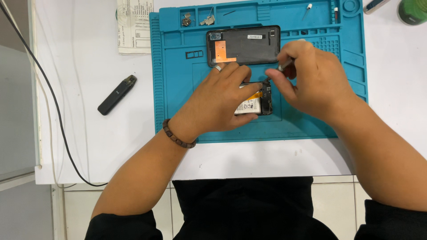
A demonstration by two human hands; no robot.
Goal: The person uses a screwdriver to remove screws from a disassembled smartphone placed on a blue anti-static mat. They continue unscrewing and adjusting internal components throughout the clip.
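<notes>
Phone lies opened at mat centre, battery side up; I see its white battery label and an orange flex strip. My left hand lies flat over its left half, fingers together and pressed down, pinning it. My right hand, at 3 o'clock of the phone, has thumb and forefinger clamped on a thin metal tool, tip at the phone's top right corner.

Done, by my reading: back cover is off and parked at 12 o'clock of the phone, inner face up. Screws and a small bracket sit in trays along the mat's top rim, at 11 o'clock.

Left, as I judge: work inside the body is mid-way; battery sits in place. Cannot tell what the tip touches.

Off-mat: a dark pen-shaped device at 9 o'clock, paper at 10 o'clock, on the white table.
</notes>
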